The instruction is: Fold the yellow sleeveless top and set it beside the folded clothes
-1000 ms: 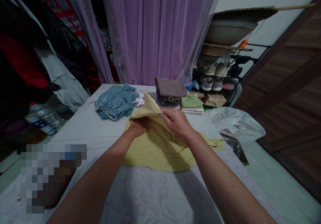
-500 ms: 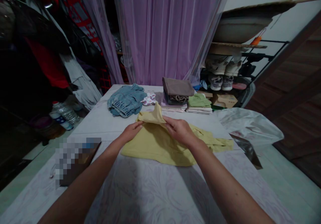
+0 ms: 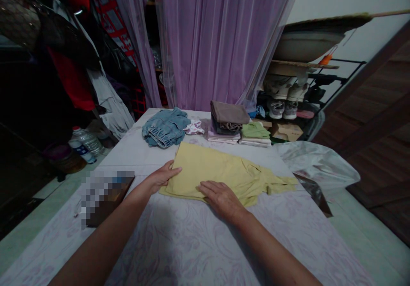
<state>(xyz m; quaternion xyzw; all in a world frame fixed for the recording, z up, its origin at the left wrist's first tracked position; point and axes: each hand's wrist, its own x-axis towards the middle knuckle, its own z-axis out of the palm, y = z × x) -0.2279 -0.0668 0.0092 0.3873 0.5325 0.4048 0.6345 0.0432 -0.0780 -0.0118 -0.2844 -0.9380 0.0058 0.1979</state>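
Note:
A yellow garment [image 3: 208,162] lies folded over on the patterned sheet, its wide end to the left and a narrow, wrinkled end, perhaps straps or a sleeve, to the right. At its left edge my left hand [image 3: 162,177] pinches the cloth, thumb on top and fingers at the border. My right hand [image 3: 222,198] rests palm down on the near edge, fingers stretched flat over the fabric. Beyond the garment sit crumpled blue denim clothing [image 3: 165,128] and a small white patterned cloth [image 3: 194,127].
A stack topped by a brown folded cloth [image 3: 229,113] stands at the back, beside a green folded cloth [image 3: 254,130]. A dark flat object [image 3: 110,209], partly blurred out, lies at left. Clear plastic [image 3: 320,162] hangs by the right edge. Shoes [image 3: 283,108] sit on a rack.
The raised left part of the yellow garment has come down flat. My right hand has moved down toward me and flattened on the cloth; my left hand has shifted slightly down and left.

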